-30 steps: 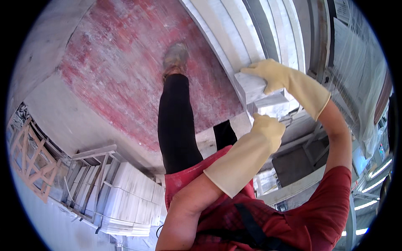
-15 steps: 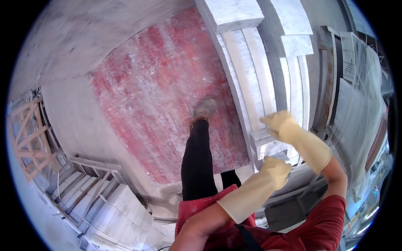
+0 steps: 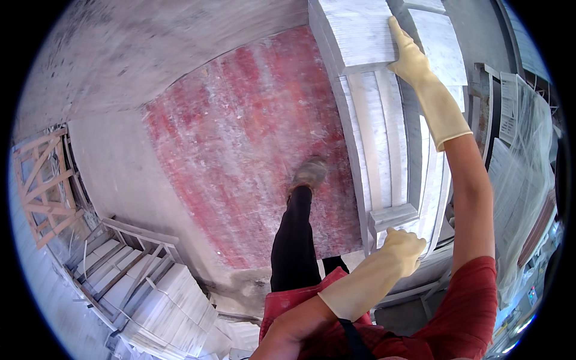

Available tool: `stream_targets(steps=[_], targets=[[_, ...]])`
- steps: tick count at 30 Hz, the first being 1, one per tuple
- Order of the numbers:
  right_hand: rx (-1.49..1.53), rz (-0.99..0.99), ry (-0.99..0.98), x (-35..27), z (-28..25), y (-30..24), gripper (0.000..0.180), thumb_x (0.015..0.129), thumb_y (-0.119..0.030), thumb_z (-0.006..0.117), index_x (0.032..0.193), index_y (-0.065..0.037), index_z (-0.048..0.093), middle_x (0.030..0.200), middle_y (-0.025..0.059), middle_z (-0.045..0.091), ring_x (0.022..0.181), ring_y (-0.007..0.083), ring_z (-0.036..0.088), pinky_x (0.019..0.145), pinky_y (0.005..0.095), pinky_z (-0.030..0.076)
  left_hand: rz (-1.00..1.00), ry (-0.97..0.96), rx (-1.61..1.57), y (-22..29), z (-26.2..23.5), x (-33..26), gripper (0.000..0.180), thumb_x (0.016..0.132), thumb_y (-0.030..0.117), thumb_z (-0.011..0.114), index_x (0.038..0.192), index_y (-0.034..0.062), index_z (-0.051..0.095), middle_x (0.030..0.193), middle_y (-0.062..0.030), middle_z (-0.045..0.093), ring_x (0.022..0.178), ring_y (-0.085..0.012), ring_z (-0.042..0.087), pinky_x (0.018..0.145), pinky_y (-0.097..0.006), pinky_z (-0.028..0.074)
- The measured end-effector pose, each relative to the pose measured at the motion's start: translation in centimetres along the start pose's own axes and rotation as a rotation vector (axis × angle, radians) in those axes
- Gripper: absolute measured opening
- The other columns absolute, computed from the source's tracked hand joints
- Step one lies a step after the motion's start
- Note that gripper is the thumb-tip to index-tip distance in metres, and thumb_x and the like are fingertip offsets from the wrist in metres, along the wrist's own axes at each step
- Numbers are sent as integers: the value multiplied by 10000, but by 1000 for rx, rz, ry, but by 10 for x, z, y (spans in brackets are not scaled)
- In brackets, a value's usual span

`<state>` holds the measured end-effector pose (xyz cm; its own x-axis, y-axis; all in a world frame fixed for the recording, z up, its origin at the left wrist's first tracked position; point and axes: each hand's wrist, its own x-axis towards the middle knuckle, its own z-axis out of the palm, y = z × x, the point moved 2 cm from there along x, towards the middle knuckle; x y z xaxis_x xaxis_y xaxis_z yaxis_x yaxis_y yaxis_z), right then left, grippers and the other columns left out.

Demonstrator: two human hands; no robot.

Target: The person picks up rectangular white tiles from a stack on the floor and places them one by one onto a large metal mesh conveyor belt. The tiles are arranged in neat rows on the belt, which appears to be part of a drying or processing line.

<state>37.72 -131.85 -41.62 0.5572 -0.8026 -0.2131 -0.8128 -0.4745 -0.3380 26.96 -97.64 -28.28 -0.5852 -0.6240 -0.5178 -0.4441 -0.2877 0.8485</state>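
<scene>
Cream rubber gloves cover both my hands. My right hand (image 3: 410, 59) has reached far forward, fingers stretched along the right edge of a stack of thin white-grey marble slabs (image 3: 365, 37), its thumb at the stack's near corner. Much closer to me, my left hand (image 3: 404, 248) is closed with curled fingers. It hovers over or rests on the near end of the long marble row (image 3: 393, 132), just behind a small grey block (image 3: 393, 216); what it holds, if anything, is hidden. Two pale strips (image 3: 366, 120) run along the row's top.
A second marble row (image 3: 441, 45) runs alongside on the right, with a rack (image 3: 485, 99) and plastic-wrapped goods (image 3: 522, 180) beyond. Worn red flooring (image 3: 252, 150) lies left of the rows, under my shoe (image 3: 311, 171). Wooden crates (image 3: 45, 186) and stacked slabs (image 3: 174, 306) stand at the left.
My right hand has swung forward from beside the small block to the far slab stack, its fingers straightening. My left hand stays closed near the row's near end. The view has shifted slightly.
</scene>
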Motion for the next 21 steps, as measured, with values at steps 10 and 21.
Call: stream_targets(steps=[10, 21], targets=[[447, -42, -19, -20, -16, 0, 1143, 717, 116, 817, 1704, -288, 406, 1627, 161, 562, 1511, 337, 526, 1276, 416, 432, 54, 68, -37, -2, -17, -8, 408, 952, 356, 766, 1265, 106, 689, 1101, -125, 764, 1100, -366, 733, 940, -588, 505], [-693, -405, -59, -16, -17, -66, 1042, 771, -132, 935, 1662, -166, 397, 1369, 147, 678, 1274, 345, 687, 1078, 444, 568, 22, 93, -62, -7, -21, -2, 392, 948, 367, 757, 1243, 116, 701, 1126, -125, 774, 1097, -373, 740, 909, -585, 534]])
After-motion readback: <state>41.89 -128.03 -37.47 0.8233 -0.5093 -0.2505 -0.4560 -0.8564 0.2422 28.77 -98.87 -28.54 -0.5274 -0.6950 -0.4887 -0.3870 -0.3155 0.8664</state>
